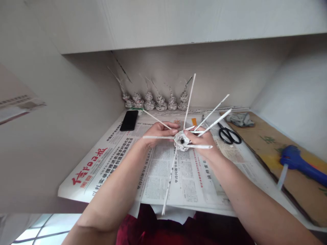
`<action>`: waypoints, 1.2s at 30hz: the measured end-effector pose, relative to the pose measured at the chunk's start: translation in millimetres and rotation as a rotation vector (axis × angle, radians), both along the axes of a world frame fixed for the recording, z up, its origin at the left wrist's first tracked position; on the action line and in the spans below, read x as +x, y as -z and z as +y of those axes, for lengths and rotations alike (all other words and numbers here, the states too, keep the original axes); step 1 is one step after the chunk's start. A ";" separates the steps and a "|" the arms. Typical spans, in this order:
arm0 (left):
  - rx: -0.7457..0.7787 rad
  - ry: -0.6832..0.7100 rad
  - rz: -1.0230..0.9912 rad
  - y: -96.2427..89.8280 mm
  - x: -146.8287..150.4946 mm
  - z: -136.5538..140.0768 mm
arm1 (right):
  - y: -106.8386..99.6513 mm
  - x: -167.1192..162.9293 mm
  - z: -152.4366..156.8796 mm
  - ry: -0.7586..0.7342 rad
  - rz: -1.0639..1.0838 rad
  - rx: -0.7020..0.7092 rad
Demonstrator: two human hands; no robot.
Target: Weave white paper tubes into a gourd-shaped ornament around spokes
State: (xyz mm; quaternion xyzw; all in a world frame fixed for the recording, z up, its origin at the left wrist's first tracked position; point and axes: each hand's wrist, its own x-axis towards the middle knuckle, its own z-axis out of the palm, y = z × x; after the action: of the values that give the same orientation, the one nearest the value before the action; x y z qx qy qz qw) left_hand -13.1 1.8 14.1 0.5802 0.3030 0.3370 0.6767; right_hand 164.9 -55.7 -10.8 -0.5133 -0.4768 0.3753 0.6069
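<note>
Between my hands is a small woven paper piece [182, 145], round with a dark hole in its middle. Several rolled paper sticks [170, 177] fan out from it in all directions. My left hand [160, 132] grips its left side, thumb and fingers closed near two of the sticks. On the right side, my right hand [201, 139] pinches the rim with the thumb on top, and sticks pass between and beside its fingers. The fingertips behind the piece are partly hidden. Spread newspaper [158, 166] lies beneath both hands.
Several gourd-shaped woven paper pieces [161, 102] line the back wall. A black phone [129, 120] lies left; black-handled scissors [229, 134] lie right. A blue glue gun [296, 160] and a crumpled grey cloth [240, 119] rest on cardboard [265, 149]. A shelf edge [189, 42] overhangs the back.
</note>
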 end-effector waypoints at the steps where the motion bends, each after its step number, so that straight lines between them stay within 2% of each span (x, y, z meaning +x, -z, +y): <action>1: 0.025 0.003 -0.003 2.1 3.0 -1.1 | 1.1 0.3 -0.4 -0.017 -0.054 0.004; 3: 0.102 -0.037 0.007 5.8 9.6 -4.2 | 2.1 1.0 -1.0 -0.024 -0.141 0.013; 7: 0.257 -0.218 0.024 8.8 22.1 -11.8 | -0.2 1.8 -1.7 0.014 -0.234 0.044; 14: 0.341 -0.397 0.034 5.4 31.7 -20.0 | -2.2 -3.7 -3.4 0.004 -0.166 0.026; 20: 0.251 -0.358 -0.023 10.8 32.6 -16.0 | -0.3 -6.6 -4.3 0.030 -0.107 0.026; 24: 0.156 -0.300 -0.007 10.3 30.8 -15.7 | -2.8 -5.2 -4.5 0.062 -0.164 0.023; 30: 0.182 -0.215 0.110 1.7 25.5 -18.5 | -3.5 -3.3 -5.3 0.061 -0.244 0.043; 36: 0.154 -0.264 0.081 8.4 25.2 -15.3 | -4.0 -4.6 -3.7 -0.001 -0.021 -0.010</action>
State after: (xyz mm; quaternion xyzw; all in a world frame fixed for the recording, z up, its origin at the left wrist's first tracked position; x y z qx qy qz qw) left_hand 12.1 -13.5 5.7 0.5986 0.3772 0.4215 0.5672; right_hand 160.3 -59.4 -6.8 -0.5199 -0.4816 0.3725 0.5992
